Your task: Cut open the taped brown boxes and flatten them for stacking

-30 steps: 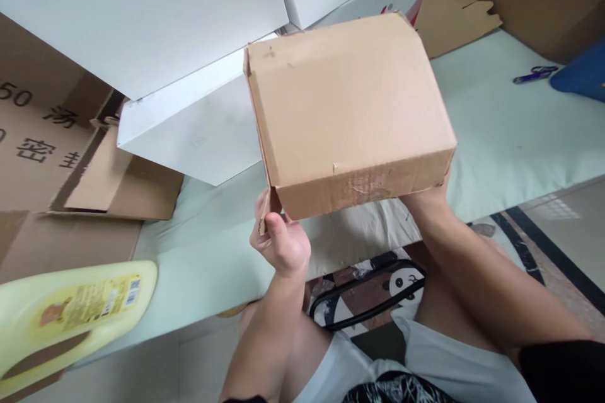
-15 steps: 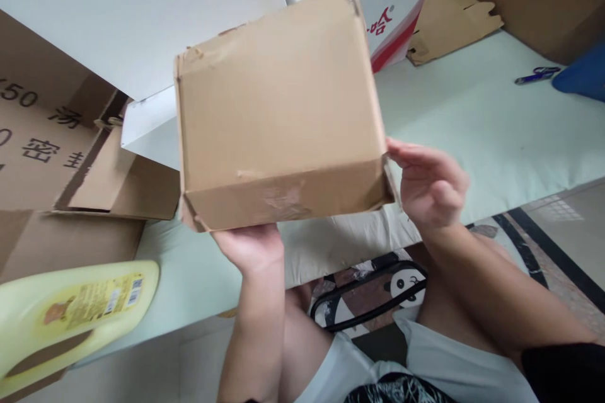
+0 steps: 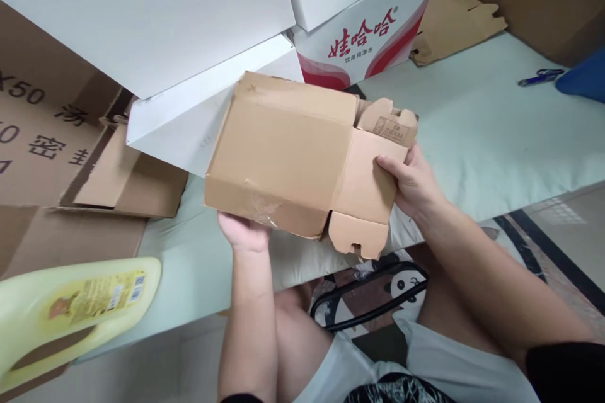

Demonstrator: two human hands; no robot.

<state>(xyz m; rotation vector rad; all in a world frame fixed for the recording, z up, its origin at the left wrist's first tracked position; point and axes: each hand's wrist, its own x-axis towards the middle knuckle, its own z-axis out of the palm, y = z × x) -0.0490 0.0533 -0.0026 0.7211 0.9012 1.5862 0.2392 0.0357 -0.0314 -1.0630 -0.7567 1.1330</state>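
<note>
A small brown cardboard box (image 3: pixel 283 138) is held above the padded green surface, its right end opened out into a flap with notched tabs. My left hand (image 3: pixel 244 232) supports the box from below near its left front corner; its fingers are hidden underneath. With the thumb lying on top, my right hand (image 3: pixel 413 179) grips the end flap (image 3: pixel 366 173) at its outer edge. A strip of clear tape shows on the box's near side.
White cartons (image 3: pixel 155 6) stand behind, one with red lettering (image 3: pixel 362 38). Large brown boxes (image 3: pixel 28 138) stand at left, near a yellow bottle (image 3: pixel 94 302). Flattened cardboard (image 3: pixel 454 22), blue scissors (image 3: pixel 541 77) and a blue object (image 3: pixel 586 75) lie at right on the green surface (image 3: pixel 496 138).
The box has come lower and turned. Its right end flap has swung outward, and my right hand has moved from the box's corner to grip that flap.
</note>
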